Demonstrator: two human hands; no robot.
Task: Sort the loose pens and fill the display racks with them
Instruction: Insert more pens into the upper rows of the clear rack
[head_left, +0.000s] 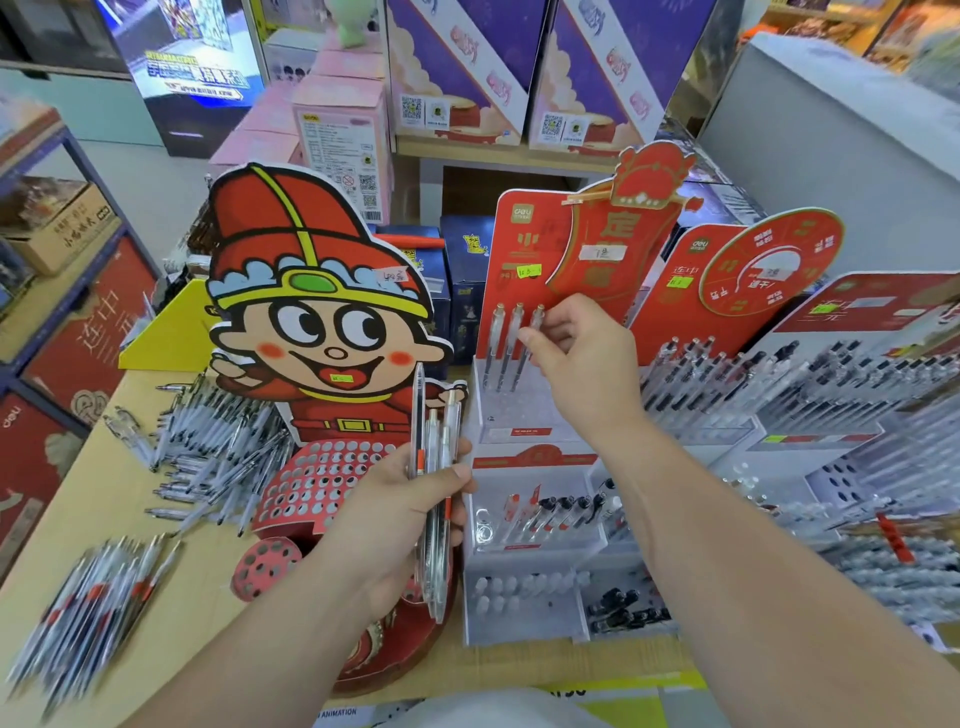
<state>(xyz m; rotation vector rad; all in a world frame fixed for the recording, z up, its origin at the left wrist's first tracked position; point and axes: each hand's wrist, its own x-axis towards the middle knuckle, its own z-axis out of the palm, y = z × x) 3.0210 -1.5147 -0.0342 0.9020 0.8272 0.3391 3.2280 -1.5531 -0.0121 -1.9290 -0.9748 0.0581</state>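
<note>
In the head view, the left hand (395, 519) grips a bundle of pens (435, 467) upright between the cartoon rack (322, 478) and the white tiered rack (519, 415). The right hand (582, 364) pinches the third pen (527, 348) standing near the top tier's left edge, with bare tier in front. Loose pens (218, 457) heap on the table (208, 587) at the left.

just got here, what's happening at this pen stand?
A person is stocking pen racks. The left hand grips a bundle of clear pens. The right hand pinches a pen standing in the top tier of the white rack, beside two others. The rest of that tier looks unfilled. Loose pens lie piled on the table to the left; the red cartoon rack holds none.
</note>
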